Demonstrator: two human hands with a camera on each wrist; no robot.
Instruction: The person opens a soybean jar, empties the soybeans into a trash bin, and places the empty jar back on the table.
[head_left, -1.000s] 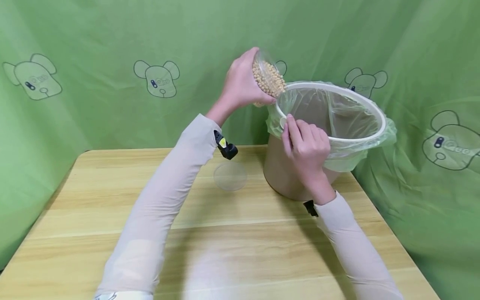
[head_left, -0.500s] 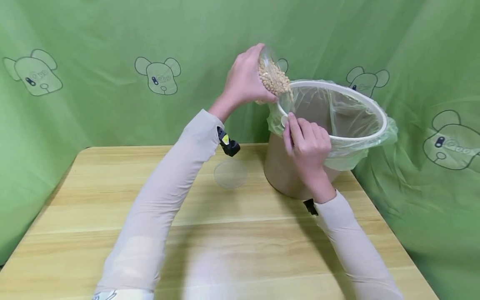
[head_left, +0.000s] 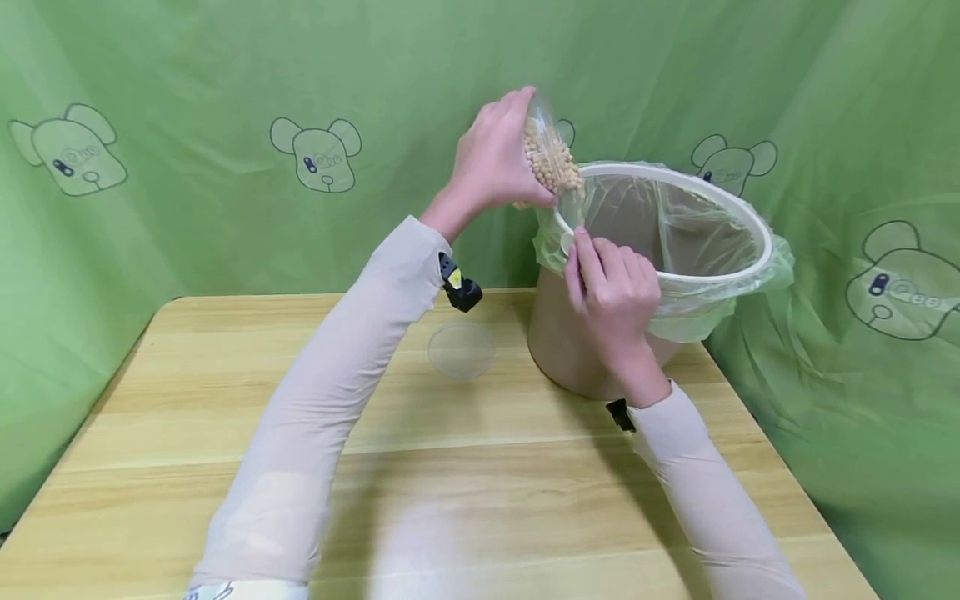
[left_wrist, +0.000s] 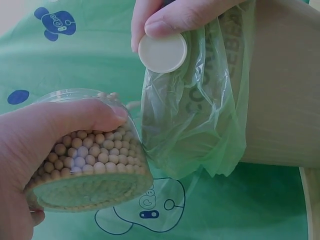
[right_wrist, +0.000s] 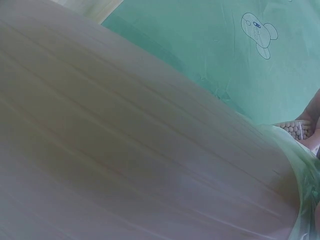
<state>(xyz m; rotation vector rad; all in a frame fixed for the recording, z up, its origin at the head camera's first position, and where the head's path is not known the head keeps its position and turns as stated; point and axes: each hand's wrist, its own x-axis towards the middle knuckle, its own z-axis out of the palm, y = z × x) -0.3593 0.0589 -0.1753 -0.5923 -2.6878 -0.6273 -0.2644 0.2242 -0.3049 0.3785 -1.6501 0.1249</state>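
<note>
My left hand (head_left: 498, 158) grips a clear plastic jar (left_wrist: 95, 150) of small round beige balls (head_left: 551, 158). The jar tilts to the right, its mouth over the near-left rim of the trash bin (head_left: 573, 342), and some balls are at its lip. A pale green liner bag (left_wrist: 195, 110) is folded over the bin's white rim ring (head_left: 720, 196). My right hand (head_left: 618, 287) holds that ring at the front left, fingers curled over it beside a round white knob (left_wrist: 162, 52). The bin leans toward me. In the right wrist view its wall (right_wrist: 150, 130) fills most of the frame.
A clear round lid (head_left: 461, 350) lies on the wooden table (head_left: 450, 500), left of the bin. Green cloth (head_left: 405, 58) printed with cartoon heads hangs behind the table and at both sides.
My left hand has moved slightly right and up, tipping the jar further. The balls have dropped lower in the jar, toward its mouth. The right hand and bin stay in place.
</note>
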